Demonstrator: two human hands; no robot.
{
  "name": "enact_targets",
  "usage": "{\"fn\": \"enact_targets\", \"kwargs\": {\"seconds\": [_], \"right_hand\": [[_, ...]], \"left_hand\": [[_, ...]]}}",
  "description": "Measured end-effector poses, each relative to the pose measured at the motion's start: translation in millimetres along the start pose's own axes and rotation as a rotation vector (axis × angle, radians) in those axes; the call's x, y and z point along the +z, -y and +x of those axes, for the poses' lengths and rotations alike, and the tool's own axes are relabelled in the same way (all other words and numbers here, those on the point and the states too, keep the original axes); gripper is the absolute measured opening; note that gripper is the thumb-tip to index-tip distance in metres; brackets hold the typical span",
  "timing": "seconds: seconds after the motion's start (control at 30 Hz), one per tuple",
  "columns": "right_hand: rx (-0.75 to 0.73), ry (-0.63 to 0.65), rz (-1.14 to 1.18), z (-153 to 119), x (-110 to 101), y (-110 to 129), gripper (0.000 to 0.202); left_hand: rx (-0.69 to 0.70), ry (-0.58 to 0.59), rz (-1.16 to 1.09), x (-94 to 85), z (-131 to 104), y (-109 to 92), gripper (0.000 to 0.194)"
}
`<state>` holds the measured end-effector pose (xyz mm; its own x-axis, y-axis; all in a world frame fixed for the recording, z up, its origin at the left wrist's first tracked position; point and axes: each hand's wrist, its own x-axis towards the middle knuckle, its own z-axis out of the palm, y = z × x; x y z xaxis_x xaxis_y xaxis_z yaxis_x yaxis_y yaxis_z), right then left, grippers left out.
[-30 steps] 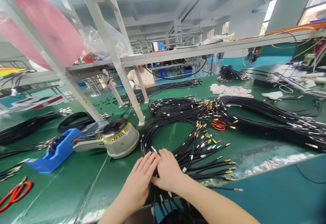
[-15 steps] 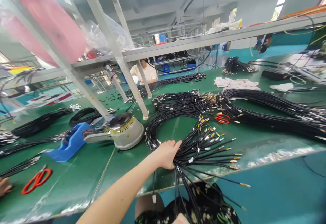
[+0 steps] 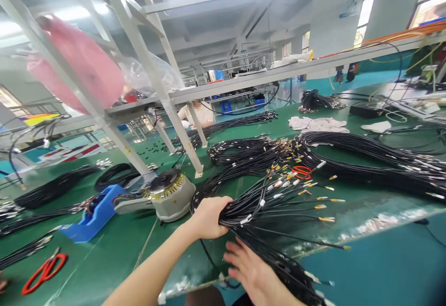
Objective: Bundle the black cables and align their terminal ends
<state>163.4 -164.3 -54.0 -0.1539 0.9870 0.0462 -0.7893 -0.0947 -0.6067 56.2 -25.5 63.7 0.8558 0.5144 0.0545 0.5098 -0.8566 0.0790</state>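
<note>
My left hand [image 3: 209, 217] is closed round a thick bundle of black cables [image 3: 258, 199] over the front part of the green table. The cables fan out to the right, with white labels and orange-and-white ends, and some hang over the table's edge. Below them is my right hand [image 3: 252, 266], its fingers spread and nothing held, close beside the hanging cables. The far part of the bundle curves away behind my left hand.
A round tape dispenser [image 3: 174, 199] and a blue tape holder [image 3: 92, 213] stand at left, near red scissors [image 3: 45, 271]. More cable coils [image 3: 365, 157] lie at right. Shelf posts [image 3: 181, 129] rise from the table [image 3: 118, 259]. A person [image 3: 202, 113] sits beyond.
My left hand has moved left with the bundle, and the loop beside it has narrowed. My right hand has come up from the bottom edge into view. The camera view has tilted upward.
</note>
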Motion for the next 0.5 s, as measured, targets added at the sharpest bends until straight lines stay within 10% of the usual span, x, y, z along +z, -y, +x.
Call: {"fn": "enact_targets", "kwargs": {"seconds": [0.2, 0.5], "right_hand": [[0.011, 0.061, 0.048, 14.2, 14.0, 25.0, 0.058], [-0.356, -0.377, 0.143, 25.0, 31.2, 94.8, 0.041]], "left_hand": [[-0.024, -0.154, -0.186, 9.8, -8.0, -1.7, 0.051], [0.125, -0.288, -0.201, 42.4, -35.6, -5.5, 0.05]]}}
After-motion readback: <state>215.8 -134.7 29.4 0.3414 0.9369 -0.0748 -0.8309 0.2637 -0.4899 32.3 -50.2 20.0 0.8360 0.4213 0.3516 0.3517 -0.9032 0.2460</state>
